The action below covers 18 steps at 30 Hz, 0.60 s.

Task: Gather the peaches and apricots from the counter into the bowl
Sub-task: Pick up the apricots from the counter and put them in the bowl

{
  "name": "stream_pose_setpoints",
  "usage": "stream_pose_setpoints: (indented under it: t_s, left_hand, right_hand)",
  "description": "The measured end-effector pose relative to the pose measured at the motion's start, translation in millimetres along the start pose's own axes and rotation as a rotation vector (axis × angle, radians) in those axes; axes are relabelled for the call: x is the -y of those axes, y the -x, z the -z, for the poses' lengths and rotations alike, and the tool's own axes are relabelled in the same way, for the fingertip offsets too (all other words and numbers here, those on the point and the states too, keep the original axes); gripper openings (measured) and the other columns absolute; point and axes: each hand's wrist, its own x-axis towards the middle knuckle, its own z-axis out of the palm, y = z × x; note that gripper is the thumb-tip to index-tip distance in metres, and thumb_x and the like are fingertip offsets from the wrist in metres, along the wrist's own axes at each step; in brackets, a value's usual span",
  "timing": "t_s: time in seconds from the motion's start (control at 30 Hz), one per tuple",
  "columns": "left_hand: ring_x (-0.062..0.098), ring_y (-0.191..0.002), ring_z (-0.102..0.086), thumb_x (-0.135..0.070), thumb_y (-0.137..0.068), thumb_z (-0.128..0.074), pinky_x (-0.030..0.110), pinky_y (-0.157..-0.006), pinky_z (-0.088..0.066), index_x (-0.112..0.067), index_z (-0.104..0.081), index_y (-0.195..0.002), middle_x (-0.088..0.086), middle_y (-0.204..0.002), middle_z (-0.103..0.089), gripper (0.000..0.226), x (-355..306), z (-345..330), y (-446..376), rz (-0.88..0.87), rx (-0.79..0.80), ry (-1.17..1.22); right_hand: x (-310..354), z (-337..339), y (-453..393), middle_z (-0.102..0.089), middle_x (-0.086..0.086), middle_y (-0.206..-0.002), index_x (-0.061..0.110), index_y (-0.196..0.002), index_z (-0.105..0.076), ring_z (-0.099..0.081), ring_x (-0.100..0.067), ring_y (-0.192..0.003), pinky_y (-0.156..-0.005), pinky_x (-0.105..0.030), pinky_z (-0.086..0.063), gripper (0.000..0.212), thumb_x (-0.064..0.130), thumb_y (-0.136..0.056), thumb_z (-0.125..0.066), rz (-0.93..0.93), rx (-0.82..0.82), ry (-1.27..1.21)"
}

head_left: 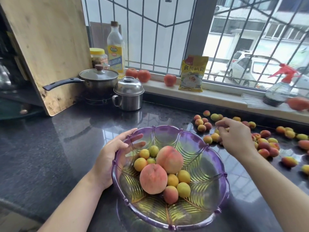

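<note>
A purple-rimmed clear glass bowl (215,158) sits tilted on the dark counter (50,148), holding two large peaches (169,159) and several small apricots (140,164). My left hand (110,153) grips the bowl's left rim, thumb outside and fingers inside. My right hand (234,134) reaches over a scatter of loose apricots (202,124) on the counter to the right, fingers curled down among them; whether it holds one is hidden. More apricots and small peaches (265,144) lie further right.
A lidded saucepan (98,79) and steel lidded pot (128,96) stand at the back left beside a leaning wooden board (50,47). On the windowsill are tomatoes (143,75), a yellow packet (192,74), bottles (116,47) and a spray bottle (279,91).
</note>
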Motion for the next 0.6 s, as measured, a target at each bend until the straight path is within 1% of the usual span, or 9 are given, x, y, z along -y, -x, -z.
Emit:
stream_pose_setpoints:
  t_s: [0.07, 0.13, 0.2, 0.27, 0.33, 0.4, 0.47, 0.53, 0.6]
  left_hand:
    - [0.041, -0.129, -0.067, -0.016, -0.080, -0.051, 0.064, -0.116, -0.044, -0.007, -0.064, -0.141, 0.018, -0.138, -0.071, 0.063, -0.4, -0.4, 0.4, 0.000, -0.004, -0.002]
    - [0.040, -0.129, -0.067, -0.015, -0.081, -0.050, 0.063, -0.117, -0.043, -0.007, -0.065, -0.140, 0.018, -0.138, -0.071, 0.061, -0.9, -1.5, 1.4, -0.002, -0.008, -0.004]
    - [0.040, -0.129, -0.067, -0.012, -0.088, -0.048, 0.063, -0.118, -0.042, -0.007, -0.065, -0.140, 0.019, -0.137, -0.071, 0.055, -1.0, -1.9, 2.0, -0.003, -0.003, -0.006]
    - [0.040, -0.129, -0.067, -0.010, -0.092, -0.046, 0.063, -0.119, -0.041, -0.006, -0.064, -0.141, 0.019, -0.138, -0.071, 0.052, -1.2, -1.8, 2.4, -0.004, 0.002, -0.013]
    - [0.040, -0.129, -0.067, -0.013, -0.083, -0.050, 0.062, -0.118, -0.042, -0.006, -0.064, -0.141, 0.019, -0.139, -0.070, 0.060, -1.9, -1.2, 2.4, -0.009, 0.005, -0.015]
    - [0.041, -0.129, -0.067, -0.014, -0.079, -0.051, 0.062, -0.118, -0.042, -0.006, -0.064, -0.141, 0.019, -0.139, -0.070, 0.064, -2.3, -1.2, 2.0, -0.009, 0.006, -0.005]
    - [0.041, -0.128, -0.067, -0.014, -0.078, -0.051, 0.061, -0.117, -0.043, -0.005, -0.064, -0.141, 0.019, -0.138, -0.070, 0.065, -2.0, -1.7, 2.0, -0.013, 0.012, -0.003]
    - [0.041, -0.128, -0.068, -0.014, -0.077, -0.051, 0.060, -0.116, -0.045, -0.005, -0.064, -0.141, 0.019, -0.138, -0.070, 0.066, -1.9, -1.6, 1.8, -0.014, 0.020, -0.005]
    - [0.040, -0.128, -0.068, -0.014, -0.077, -0.050, 0.060, -0.115, -0.045, -0.005, -0.064, -0.141, 0.019, -0.138, -0.070, 0.066, -1.7, -1.0, 1.3, -0.014, 0.015, -0.002]
  right_hand:
    - [-13.0, -7.4, 7.8, -0.068, -0.006, -0.110, 0.016, -0.115, -0.073, -0.067, -0.030, -0.092, -0.084, -0.047, -0.055, 0.022, 0.015, -0.097, -0.060, 0.045, 0.081, 0.095]
    - [-15.3, -13.7, 14.7, -0.063, -0.003, -0.123, 0.020, -0.126, -0.069, -0.064, -0.030, -0.106, -0.089, -0.046, -0.052, 0.029, 0.021, -0.098, -0.062, 0.119, 0.187, 0.187]
    - [-15.2, -17.8, 17.3, -0.057, 0.000, -0.135, 0.025, -0.136, -0.061, -0.059, -0.028, -0.118, -0.093, -0.044, -0.051, 0.038, 0.028, -0.098, -0.062, 0.194, 0.286, 0.282]
    - [-14.2, -20.6, 16.5, -0.050, 0.003, -0.142, 0.028, -0.146, -0.051, -0.056, -0.027, -0.123, -0.093, -0.040, -0.050, 0.047, 0.031, -0.100, -0.060, 0.223, 0.358, 0.376]
    - [-12.8, -22.8, 14.4, -0.047, 0.000, -0.145, 0.027, -0.151, -0.044, -0.055, -0.028, -0.125, -0.091, -0.036, -0.050, 0.051, 0.027, -0.102, -0.057, 0.229, 0.385, 0.429]
    - [-12.5, -24.9, 12.6, -0.050, -0.003, -0.140, 0.025, -0.148, -0.047, -0.059, -0.030, -0.118, -0.088, -0.036, -0.052, 0.047, 0.023, -0.102, -0.057, 0.248, 0.368, 0.445]
    - [-13.2, -26.3, 10.2, -0.055, -0.005, -0.130, 0.022, -0.138, -0.054, -0.062, -0.031, -0.108, -0.083, -0.039, -0.054, 0.040, 0.024, -0.099, -0.061, 0.265, 0.333, 0.418]
    - [-11.6, -24.3, 5.8, -0.059, -0.004, -0.115, 0.018, -0.127, -0.060, -0.061, -0.027, -0.097, -0.079, -0.038, -0.051, 0.033, 0.025, -0.095, -0.067, 0.252, 0.266, 0.307]
    - [-4.1, -17.4, -0.4, -0.059, 0.000, -0.100, 0.018, -0.113, -0.063, -0.058, -0.022, -0.088, -0.075, -0.037, -0.047, 0.028, 0.027, -0.090, -0.074, 0.232, 0.165, 0.143]
